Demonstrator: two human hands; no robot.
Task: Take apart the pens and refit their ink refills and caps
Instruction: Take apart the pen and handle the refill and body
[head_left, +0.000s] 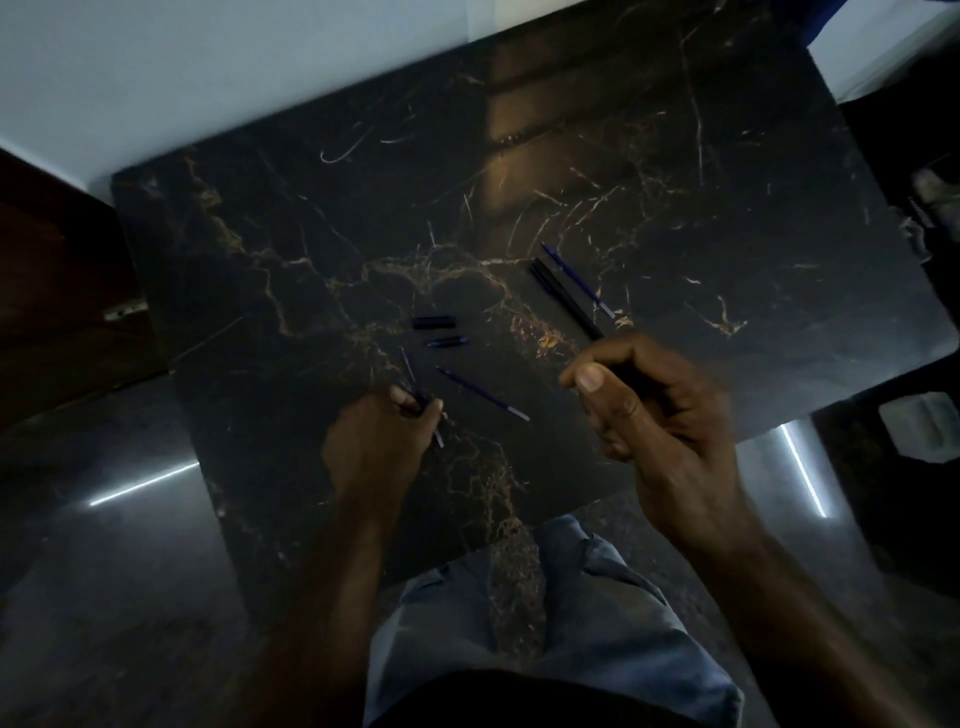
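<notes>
My right hand (654, 400) is closed around the lower end of a black pen barrel (569, 304) that slants up and left over the dark marble table (311, 234); a second black barrel seems to lie alongside it. My left hand (379, 441) pinches a thin blue ink refill (410, 366) near the table's front, its tip pointing away from me. Another blue refill (483, 393) lies loose between my hands. A third refill (576, 280) rests just right of the black barrels. Two dark blue caps (434, 322) (448, 341) lie side by side above the loose refill.
The table's front edge runs diagonally just below my hands, with my knees in blue jeans (571, 597) under it. A glossy dark floor (104, 571) surrounds the table. A pale wall (208, 62) stands behind, and dim objects (930, 208) sit at the right edge.
</notes>
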